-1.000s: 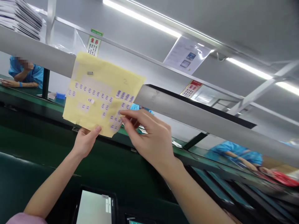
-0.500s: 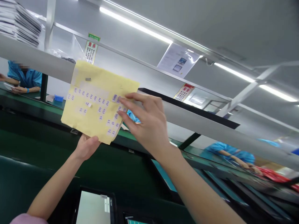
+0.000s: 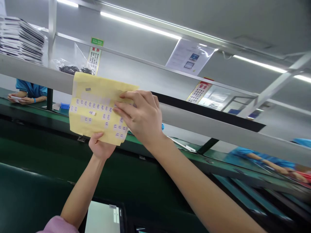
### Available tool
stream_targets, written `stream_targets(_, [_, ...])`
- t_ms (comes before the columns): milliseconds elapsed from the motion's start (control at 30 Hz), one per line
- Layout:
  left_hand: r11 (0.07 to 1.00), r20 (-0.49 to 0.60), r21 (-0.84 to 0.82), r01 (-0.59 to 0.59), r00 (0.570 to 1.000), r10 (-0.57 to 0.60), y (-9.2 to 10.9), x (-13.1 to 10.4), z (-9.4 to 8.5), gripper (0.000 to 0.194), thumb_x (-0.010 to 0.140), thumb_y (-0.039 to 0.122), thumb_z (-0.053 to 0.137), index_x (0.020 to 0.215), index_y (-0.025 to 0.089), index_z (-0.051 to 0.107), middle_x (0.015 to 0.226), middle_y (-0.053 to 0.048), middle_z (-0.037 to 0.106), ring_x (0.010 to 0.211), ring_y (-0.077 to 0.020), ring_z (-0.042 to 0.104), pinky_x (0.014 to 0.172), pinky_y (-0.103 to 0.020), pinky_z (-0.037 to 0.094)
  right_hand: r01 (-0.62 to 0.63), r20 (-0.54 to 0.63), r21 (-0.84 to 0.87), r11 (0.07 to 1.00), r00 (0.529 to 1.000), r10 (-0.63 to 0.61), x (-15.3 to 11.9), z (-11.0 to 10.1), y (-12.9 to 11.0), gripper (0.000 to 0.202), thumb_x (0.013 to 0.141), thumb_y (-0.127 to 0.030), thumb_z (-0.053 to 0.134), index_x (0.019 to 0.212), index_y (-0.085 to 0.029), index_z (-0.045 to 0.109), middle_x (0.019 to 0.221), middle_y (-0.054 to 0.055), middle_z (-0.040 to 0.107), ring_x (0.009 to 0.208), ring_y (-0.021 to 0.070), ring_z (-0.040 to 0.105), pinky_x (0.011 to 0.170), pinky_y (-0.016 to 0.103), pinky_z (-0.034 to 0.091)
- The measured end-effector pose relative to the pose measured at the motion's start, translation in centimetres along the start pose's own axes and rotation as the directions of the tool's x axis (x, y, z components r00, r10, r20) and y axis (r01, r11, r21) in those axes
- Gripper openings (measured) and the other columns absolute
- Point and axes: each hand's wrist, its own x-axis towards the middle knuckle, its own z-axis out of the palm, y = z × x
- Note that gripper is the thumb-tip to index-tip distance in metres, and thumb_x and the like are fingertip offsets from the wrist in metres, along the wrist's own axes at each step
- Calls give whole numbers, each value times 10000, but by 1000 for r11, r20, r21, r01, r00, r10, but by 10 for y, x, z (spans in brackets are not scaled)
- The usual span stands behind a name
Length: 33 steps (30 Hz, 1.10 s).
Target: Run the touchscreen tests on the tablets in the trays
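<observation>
Pinching the yellow sheet [image 3: 97,97] at its bottom edge, the left hand [image 3: 100,145] holds it up before the shelf [image 3: 29,69]; the right hand [image 3: 141,116] presses fingertips [image 3: 116,110] on its stickers [image 3: 97,106].

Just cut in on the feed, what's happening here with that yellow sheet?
A person holds a yellow sticker sheet up against a metal shelf rail. The left hand grips its bottom edge; the right hand has fingertips on the small purple-printed labels at the sheet's right side. Co-workers in blue sit along the green conveyor behind.
</observation>
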Motion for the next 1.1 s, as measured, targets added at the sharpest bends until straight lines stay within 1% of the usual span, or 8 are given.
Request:
stream_targets(167, [997,15,-78,-18,1000,19,0,3,6,655,754,312,374,1396,188,409,1290,-84,573,1331,-322,401,1102,-516,361,75,-34,-54,996,996,-77,4,2,1,206,955,-200,527,864,-238,707,1013,23,720,979,229,610,844,379,440])
stream_targets(267, [996,9,-81,-36,999,37,0,2,8,660,754,303,373,1404,194,403,1296,-78,572,1327,-326,406,1095,-513,369,76,23,-31,997,997,-76,5,0,2,222,955,-183,513,878,-242,713,1004,32,720,992,235,620,856,395,445])
stream_targets(433, [996,-22,-59,-63,998,62,2,-3,12,655,761,309,370,1407,205,397,1315,-70,559,1333,-317,400,1098,-496,372,14,116,100,995,993,-26,6,-10,5,185,943,-277,562,1035,-215,710,1082,57,699,1048,250,601,893,407,439])
stream_targets(600, [998,-63,22,-62,996,63,6,-6,16,671,743,371,376,1393,213,409,1323,-64,546,1343,-315,383,1092,-477,383,-23,227,122,992,974,-5,9,-21,3,234,952,-220,520,1118,-220,685,1129,64,683,1124,261,564,948,438,379])
stream_targets(767, [995,-57,-31,-94,994,92,12,-5,17,639,753,333,379,1380,217,421,1298,-63,563,1335,-319,389,1041,-473,431,-49,244,126,991,970,17,11,-23,-2,180,934,-242,570,1035,-211,715,1104,45,693,1117,260,556,934,420,368])
stream_targets(867, [993,-54,-64,-100,994,96,13,-1,16,615,758,298,370,1363,212,445,1270,-66,578,1312,-313,417,1011,-463,454,-83,245,153,985,969,44,15,-22,-3,157,919,-255,586,950,-221,736,1020,28,706,1074,265,555,902,429,378])
stream_targets(1033, [998,-111,-2,-64,992,63,14,2,13,613,718,328,386,1307,214,508,1232,-51,597,1305,-296,428,1124,-445,342,-98,263,162,982,963,53,20,-22,-6,191,901,-225,572,818,-216,744,901,42,702,1031,281,537,880,464,376])
stream_targets(1100, [998,-105,11,-56,993,57,15,1,13,618,714,329,391,1307,205,511,1233,-59,597,1315,-302,414,1128,-453,334,-133,257,162,978,962,88,21,-19,-9,209,891,-219,564,772,-209,735,857,44,694,993,280,540,855,461,388])
